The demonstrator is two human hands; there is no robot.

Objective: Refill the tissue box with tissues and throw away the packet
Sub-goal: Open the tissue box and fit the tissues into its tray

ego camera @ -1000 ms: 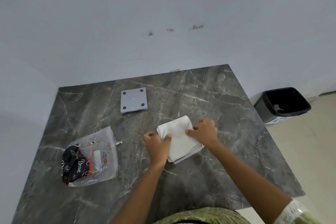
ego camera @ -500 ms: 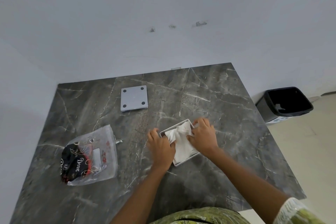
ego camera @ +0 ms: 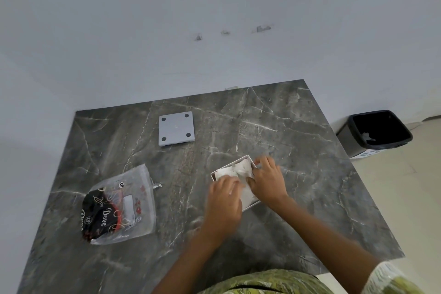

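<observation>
A white square tissue box [ego camera: 248, 158] sits open on the dark marble table [ego camera: 298, 186], holding a wad of white tissues [ego camera: 238, 170]. My left hand [ego camera: 224, 200] lies flat on the tissues at the box's near left, fingers pressing down. On the box's right side my right hand [ego camera: 268, 181] presses the tissues with its fingers bent. The clear plastic packet [ego camera: 124, 203], printed black and red, lies flat at the table's left, apart from both hands.
The box's grey square lid [ego camera: 176, 128] with four dark pads lies at the table's back. A black bin [ego camera: 379, 132] with a scrap inside stands on the floor to the right, past the table's edge. White walls close the back and left.
The tissue stack, earlier lying over the box, has been pushed down inside, and the box's rim now shows. Both hands have moved onto the tissues; the left hand has slid right.
</observation>
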